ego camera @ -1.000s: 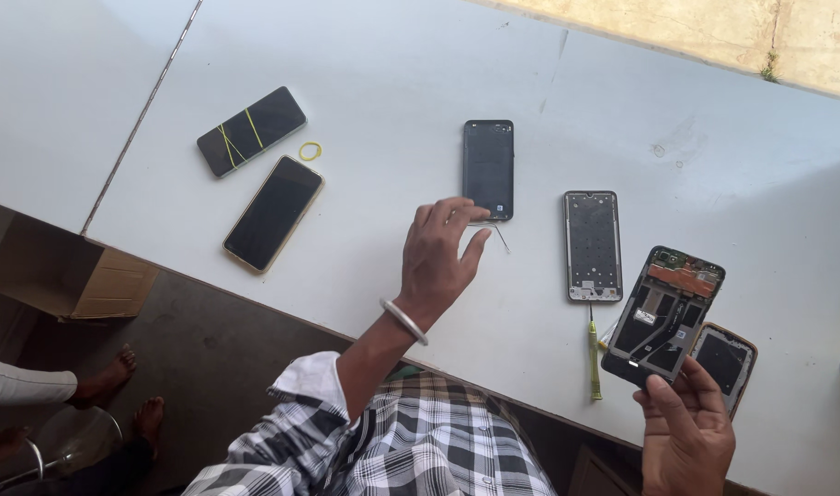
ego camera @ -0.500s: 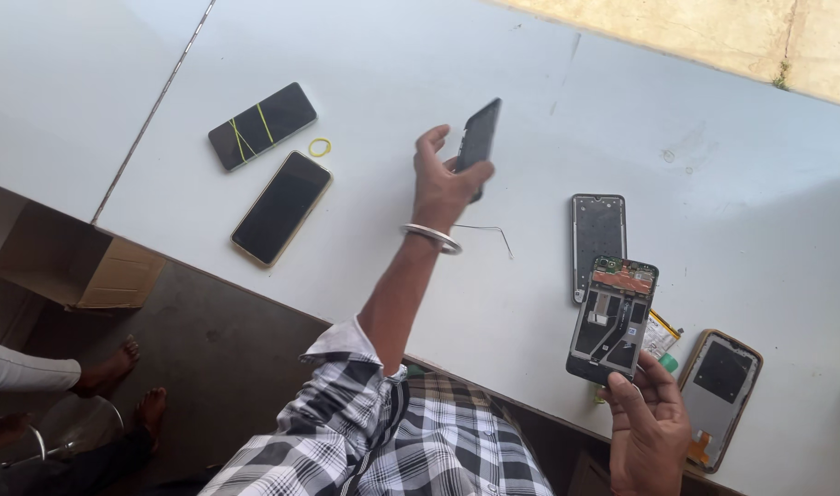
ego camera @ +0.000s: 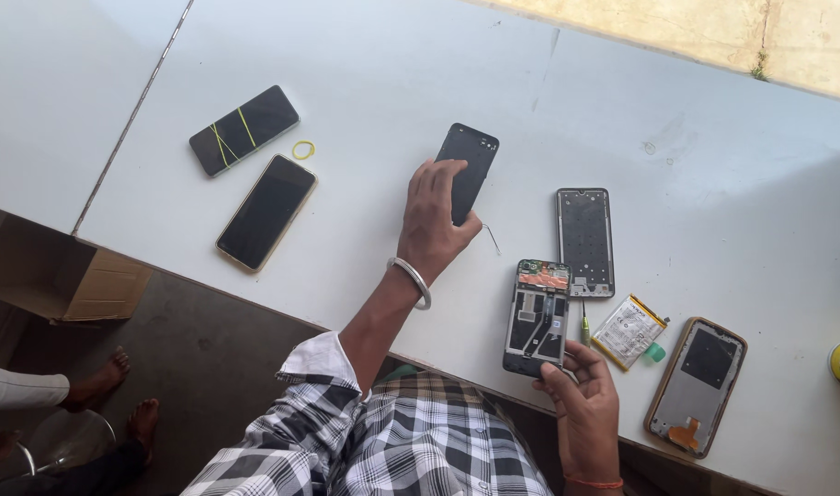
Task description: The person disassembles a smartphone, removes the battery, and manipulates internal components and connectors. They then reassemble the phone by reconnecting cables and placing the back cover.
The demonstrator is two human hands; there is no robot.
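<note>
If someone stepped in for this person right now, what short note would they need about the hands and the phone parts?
Left hand: grips a black phone back cover, lifted and tilted over the white table.
Right hand: holds an opened phone body, circuit side up.
On the table: empty black frame, battery, cased rear panel, two whole phones at left.
Done: phone opened, parts laid out. Left: cover not set down.

The person wears a black-and-white checked shirt (ego camera: 383,450) with its white-lined cuff rolled back well below the left hand (ego camera: 436,225), a silver bangle (ego camera: 413,278) at that wrist, and a thin orange thread (ego camera: 593,481) just under the right hand (ego camera: 581,395).
</note>
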